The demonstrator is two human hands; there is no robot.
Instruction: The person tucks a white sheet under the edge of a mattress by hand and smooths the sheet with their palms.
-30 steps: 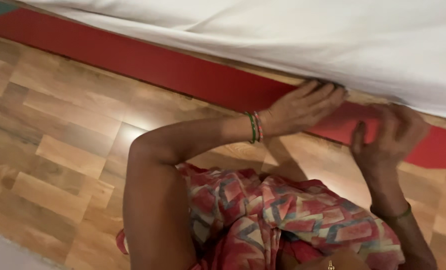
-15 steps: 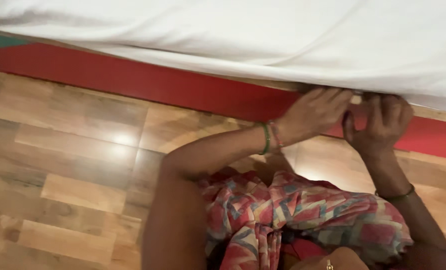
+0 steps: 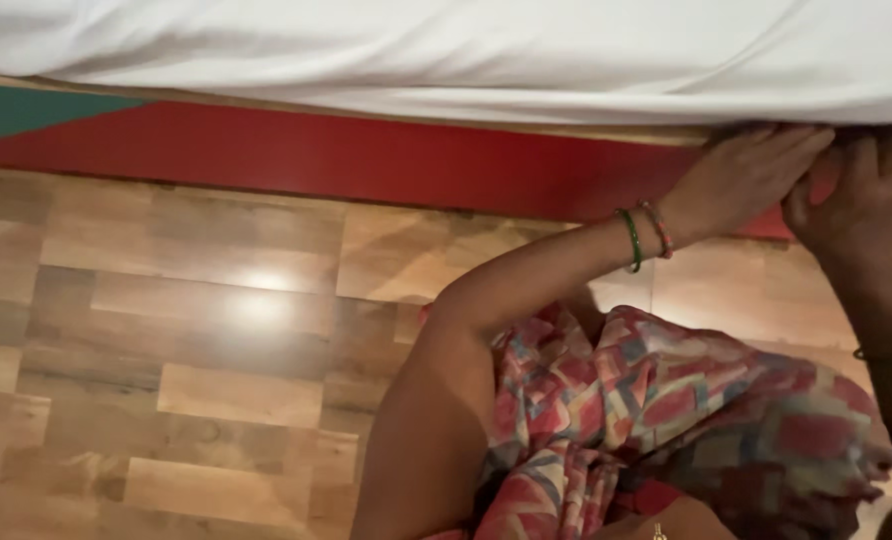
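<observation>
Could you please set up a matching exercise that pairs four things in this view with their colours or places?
Things:
1. sheet
2. bed panel
3. floor
4. left hand

Descriptions:
A. wood-patterned planks with a glare spot
B. white, hanging over the bed's edge
C. fingertips at the sheet's lower edge, bangles on the wrist
D. mostly red, with a green patch at the far left

Pairs: 1-B, 2-D, 3-A, 4-C. The right hand sits beside the left hand at the same edge.
</observation>
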